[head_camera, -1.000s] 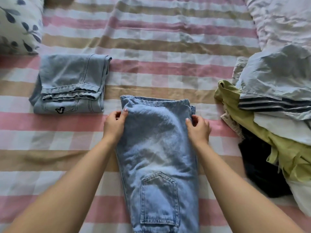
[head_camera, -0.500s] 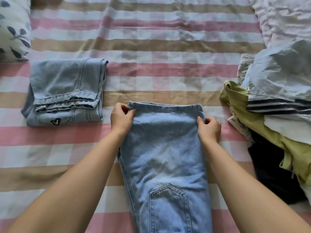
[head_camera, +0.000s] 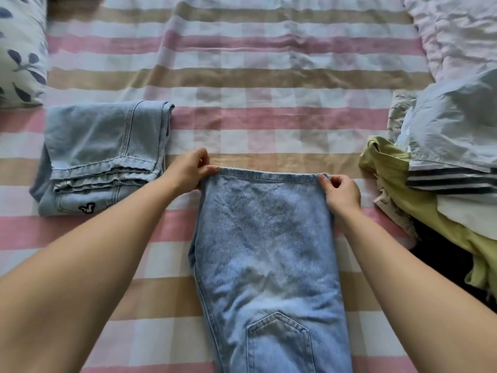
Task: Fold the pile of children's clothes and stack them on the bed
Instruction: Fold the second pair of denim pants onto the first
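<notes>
A pair of light blue jeans (head_camera: 266, 251) lies lengthwise on the striped bed (head_camera: 269, 122), back pocket near me, hem end away from me. My left hand (head_camera: 188, 169) pinches the far left corner of the hem. My right hand (head_camera: 340, 192) pinches the far right corner. Another pair of pale jeans (head_camera: 105, 154) lies folded at the left. A heap of unfolded clothes (head_camera: 441, 189) sits at the right: pale blue, striped, olive green and black pieces.
A leaf-print pillow (head_camera: 21, 49) lies at the far left corner. A crumpled white quilt (head_camera: 457, 33) fills the far right corner. Bare striped sheet stretches across the middle, beyond the jeans.
Both hands have slid along the jeans' edges away from me, up to the hem corners, and now pinch them. The hem edge is pulled straight between them.
</notes>
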Available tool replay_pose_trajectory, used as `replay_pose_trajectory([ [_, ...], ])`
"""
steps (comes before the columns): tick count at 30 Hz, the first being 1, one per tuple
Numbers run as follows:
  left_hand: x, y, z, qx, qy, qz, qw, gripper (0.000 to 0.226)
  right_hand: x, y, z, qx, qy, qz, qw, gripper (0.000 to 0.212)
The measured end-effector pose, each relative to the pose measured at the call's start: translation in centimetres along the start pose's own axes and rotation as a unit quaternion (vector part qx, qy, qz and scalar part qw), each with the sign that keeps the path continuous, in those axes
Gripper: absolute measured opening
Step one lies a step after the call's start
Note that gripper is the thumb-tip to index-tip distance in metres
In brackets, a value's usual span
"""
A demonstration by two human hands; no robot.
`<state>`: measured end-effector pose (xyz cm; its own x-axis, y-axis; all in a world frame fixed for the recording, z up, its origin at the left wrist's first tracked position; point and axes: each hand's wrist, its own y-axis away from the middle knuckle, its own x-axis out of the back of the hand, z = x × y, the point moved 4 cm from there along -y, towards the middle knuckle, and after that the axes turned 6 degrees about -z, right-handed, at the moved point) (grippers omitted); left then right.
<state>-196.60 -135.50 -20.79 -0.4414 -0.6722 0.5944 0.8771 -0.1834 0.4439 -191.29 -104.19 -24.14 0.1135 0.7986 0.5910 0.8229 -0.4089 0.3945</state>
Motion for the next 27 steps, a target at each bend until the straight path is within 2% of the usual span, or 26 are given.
replay_pose_trajectory([
  [2, -0.4, -0.4, 0.0, 0.006, -0.107, 0.041, 0.993, 0.019, -0.2, -0.1, 0.0, 0.001, 0.069, 0.025, 0.997, 0.034],
  [4, -0.8, 0.5, -0.2, 0.032, -0.113, 0.119, 0.986, 0.025, -0.1, 0.4, -0.4, 0.003, 0.1, 0.05, 0.994, 0.036],
  [5, -1.0, 1.5, 0.1, 0.017, -0.103, 0.178, 0.978, 0.026, 0.0, 1.1, -0.7, 0.01, 0.099, 0.067, 0.993, 0.039],
  [7, -2.4, 4.6, 2.0, -0.112, -0.102, 0.263, 0.953, 0.026, 0.0, 3.5, -1.6, 0.089, 0.109, 0.093, 0.986, 0.046],
  [9, -5.6, 7.8, 3.9, -0.261, -0.144, 0.217, 0.93, 0.031, -1.4, 7.3, -2.4, 0.251, 0.174, 0.057, 0.95, 0.05],
  [11, -9.3, 10.0, 3.7, -0.315, -0.253, 0.104, 0.909, 0.04, -3.3, 10.8, -1.4, 0.359, 0.262, -0.033, 0.895, 0.054],
  [12, -10.5, 10.6, 2.8, -0.297, -0.309, 0.049, 0.902, 0.044, -4.0, 11.8, -0.4, 0.372, 0.313, -0.079, 0.87, 0.056],
  [14, -11.4, 11.1, 0.5, -0.231, -0.372, -0.02, 0.899, 0.054, -4.6, 12.6, 1.8, 0.336, 0.404, -0.148, 0.838, 0.059],
  [17, -10.8, 10.7, -1.9, -0.156, -0.386, -0.051, 0.908, 0.06, -4.4, 12.1, 3.2, 0.289, 0.451, -0.178, 0.826, 0.061],
  [19, -10.5, 11.2, -1.7, -0.127, -0.384, -0.044, 0.914, 0.058, -4.2, 12.3, 2.9, 0.259, 0.451, -0.185, 0.834, 0.063],
  [21, -11.2, 13.3, 0.1, -0.155, -0.372, -0.04, 0.914, 0.057, -3.5, 14.3, 2.3, 0.283, 0.421, -0.188, 0.841, 0.063],
  [22, -12.2, 14.9, 1.0, -0.202, -0.371, -0.051, 0.905, 0.057, -3.2, 16.0, 2.3, 0.329, 0.415, -0.196, 0.825, 0.062],
  [24, -14.4, 18.5, 1.4, -0.286, -0.393, -0.089, 0.87, 0.052, -2.8, 19.4, 3.6, 0.411, 0.438, -0.229, 0.766, 0.058],
  [25, -15.3, 20.1, 0.9, -0.294, -0.411, -0.114, 0.855, 0.051, -2.4, 20.6, 4.8, 0.413, 0.467, -0.241, 0.744, 0.057],
  [27, -16.2, 22.2, -0.2, -0.248, -0.436, -0.124, 0.856, 0.05, -1.6, 21.6, 7.1, 0.368, 0.493, -0.253, 0.747, 0.054],
])
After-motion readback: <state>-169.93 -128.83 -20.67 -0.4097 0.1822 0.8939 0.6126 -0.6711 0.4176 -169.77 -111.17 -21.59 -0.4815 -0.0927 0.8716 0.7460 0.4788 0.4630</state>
